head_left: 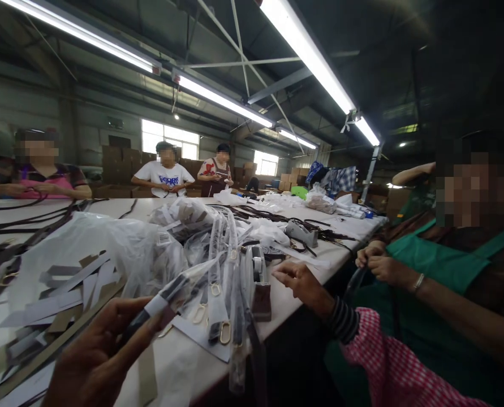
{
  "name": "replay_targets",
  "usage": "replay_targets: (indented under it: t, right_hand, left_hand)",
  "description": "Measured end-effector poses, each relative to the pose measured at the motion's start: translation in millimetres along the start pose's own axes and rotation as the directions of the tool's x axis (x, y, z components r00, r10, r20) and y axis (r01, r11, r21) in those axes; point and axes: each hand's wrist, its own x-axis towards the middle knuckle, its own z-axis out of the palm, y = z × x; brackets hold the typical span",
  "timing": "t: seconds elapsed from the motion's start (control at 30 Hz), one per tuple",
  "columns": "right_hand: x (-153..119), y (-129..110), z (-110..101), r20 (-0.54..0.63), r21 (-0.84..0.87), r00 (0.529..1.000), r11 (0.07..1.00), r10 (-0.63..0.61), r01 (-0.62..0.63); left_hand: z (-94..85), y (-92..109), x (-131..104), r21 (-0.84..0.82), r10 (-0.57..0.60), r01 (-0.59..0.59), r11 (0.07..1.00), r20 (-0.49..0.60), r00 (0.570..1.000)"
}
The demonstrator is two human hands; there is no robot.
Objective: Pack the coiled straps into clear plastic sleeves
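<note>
Head view: left hand [97, 359] low at the frame's bottom edge, fingers curled around a dark strap in a clear plastic sleeve [167, 297], grasped near its white-banded end, sleeve running up and right toward the heap. Right hand [300, 280], striped cuff and red checked sleeve behind it, loosely open, fingers spread, hovering at the table's near right edge [285, 316], just beside an upright brown strap piece [261, 299]; nothing clasped. Between the hands: sleeved straps with gold oval rings [225, 332], several hanging over the table edge. Left of the held strap: flat grey and tan strips [71, 282] under loose plastic bags [107, 243]. Bare tabletop only in a narrow band along the near edge. Right: a co-worker in a green apron [442, 265], hands [377, 261] close together at the edge. Far side: three seated people, well apart.
</note>
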Motion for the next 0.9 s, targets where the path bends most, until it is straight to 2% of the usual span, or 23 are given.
replay_targets:
  t: [0.1,0.2,0.27,0.4,0.5,0.7,0.77,0.9]
  right_hand:
    - [16,16,9,0.071,0.039,0.989,0.991,0.128,-0.131]
    - [17,21,24,0.043,0.107,0.978,0.972,0.205,-0.208]
    - [17,21,30,0.004,0.164,0.966,0.953,0.259,-0.257]
    - [20,18,42,-0.088,0.283,0.927,0.902,0.363,-0.326]
    - [21,11,50,-0.167,0.360,0.901,0.875,0.401,-0.323]
    - [-3,-5,64,-0.292,0.486,0.898,0.859,0.330,-0.158]
    - [-17,0,70,-0.279,0.539,0.891,0.826,0.359,-0.164]
    - [-32,26,86,-0.245,0.619,0.867,0.758,0.435,-0.206]
  left_hand:
    - [17.9,-17,16,0.008,0.015,-0.015,1.000,0.000,1.000]
    - [35.0,-28,18,-0.064,-0.015,0.017,0.998,0.036,0.999]
    - [40.0,-30,15,-0.092,-0.052,0.055,0.994,0.037,0.998]
    - [39.0,-31,12,-0.096,-0.100,0.105,0.990,0.053,0.994]
    - [37.9,-35,14,-0.140,-0.113,0.121,0.983,0.062,0.992]
    - [37.9,-33,13,-0.087,-0.115,0.115,0.990,0.011,0.993]
    - [37.1,-32,12,-0.108,-0.108,0.109,0.988,0.011,0.994]
    - [36.1,-35,14,-0.139,-0.128,0.130,0.982,0.024,0.991]
